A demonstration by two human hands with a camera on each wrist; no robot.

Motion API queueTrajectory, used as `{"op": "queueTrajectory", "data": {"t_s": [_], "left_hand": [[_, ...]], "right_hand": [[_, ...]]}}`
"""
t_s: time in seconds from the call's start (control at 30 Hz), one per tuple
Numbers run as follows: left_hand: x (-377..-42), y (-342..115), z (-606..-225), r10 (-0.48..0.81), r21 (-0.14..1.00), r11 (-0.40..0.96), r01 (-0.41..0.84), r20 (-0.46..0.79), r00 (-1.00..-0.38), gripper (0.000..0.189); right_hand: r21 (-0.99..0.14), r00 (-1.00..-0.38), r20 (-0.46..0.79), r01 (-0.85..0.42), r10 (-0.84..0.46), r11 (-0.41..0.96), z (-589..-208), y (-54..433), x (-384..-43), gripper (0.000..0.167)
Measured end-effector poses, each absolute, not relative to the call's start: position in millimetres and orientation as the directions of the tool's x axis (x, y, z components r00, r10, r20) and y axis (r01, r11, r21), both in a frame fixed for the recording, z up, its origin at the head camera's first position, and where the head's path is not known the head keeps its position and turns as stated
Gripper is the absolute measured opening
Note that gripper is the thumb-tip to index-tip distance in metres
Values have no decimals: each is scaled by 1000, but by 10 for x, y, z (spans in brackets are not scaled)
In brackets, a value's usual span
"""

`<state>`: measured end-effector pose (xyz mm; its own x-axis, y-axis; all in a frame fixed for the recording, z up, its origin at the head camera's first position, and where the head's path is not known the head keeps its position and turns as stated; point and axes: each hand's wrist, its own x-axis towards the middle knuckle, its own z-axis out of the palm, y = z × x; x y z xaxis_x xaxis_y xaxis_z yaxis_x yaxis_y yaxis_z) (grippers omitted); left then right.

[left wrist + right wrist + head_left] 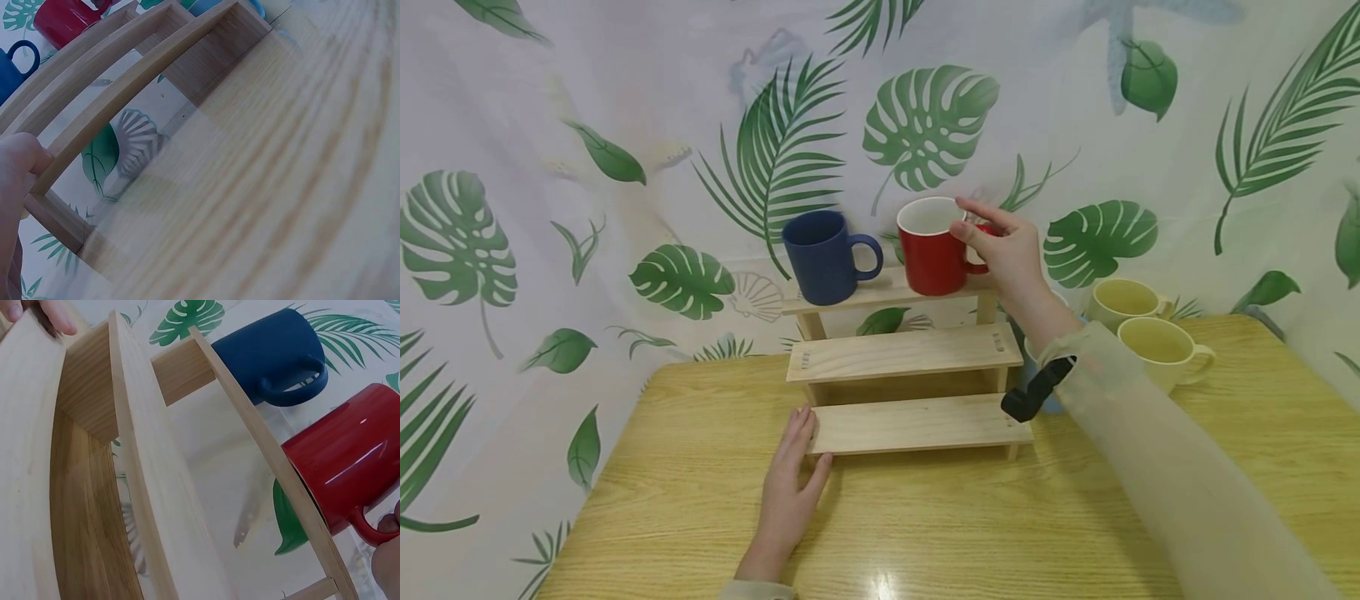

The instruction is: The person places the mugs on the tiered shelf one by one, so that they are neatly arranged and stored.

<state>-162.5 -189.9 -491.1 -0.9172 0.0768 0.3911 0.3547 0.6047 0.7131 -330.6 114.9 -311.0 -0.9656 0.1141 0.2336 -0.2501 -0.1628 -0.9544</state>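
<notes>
My right hand (1011, 254) holds a red mug (932, 258) with a white inside. In the head view the thumb and a finger are near the rim; in the right wrist view fingers curl at the handle (369, 531). The mug stands upright at the top board of a stepped wooden rack (906, 354). A blue mug (826, 258) sits on that board to its left, handle toward the red one. At the rack's lower left corner, my left hand (790, 479) rests on the lowest board's end, fingers fairly straight and thumb along the front edge.
Two yellow mugs (1153, 350) stand on the wooden table (925, 525) right of the rack. Partly hidden behind my right forearm are light blue items (1051, 404). A leaf-patterned cloth (587, 83) hangs behind the table.
</notes>
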Motion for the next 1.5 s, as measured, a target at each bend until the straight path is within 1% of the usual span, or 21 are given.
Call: {"op": "queueTrajectory", "data": {"t_s": [0.27, 0.67, 0.93, 1.5], "left_hand": [[-1636, -1896, -4907, 82, 712, 605, 356, 389, -917, 57], [-1645, -1891, -4902, 82, 708, 599, 374, 410, -908, 55], [-1635, -1902, -4893, 69, 721, 593, 358, 398, -915, 57], [-1619, -1900, -4912, 64, 724, 596, 348, 389, -919, 59]], "right_hand": [[-959, -975, 217, -222, 49, -177, -3084, 1186, -3418, 46], [-954, -970, 241, -243, 34, -178, -3140, 1192, -3514, 47], [-965, -972, 233, -235, 25, -115, -3168, 1196, -3545, 50], [-970, -970, 241, -239, -35, -44, -3161, 1216, -3469, 53]]}}
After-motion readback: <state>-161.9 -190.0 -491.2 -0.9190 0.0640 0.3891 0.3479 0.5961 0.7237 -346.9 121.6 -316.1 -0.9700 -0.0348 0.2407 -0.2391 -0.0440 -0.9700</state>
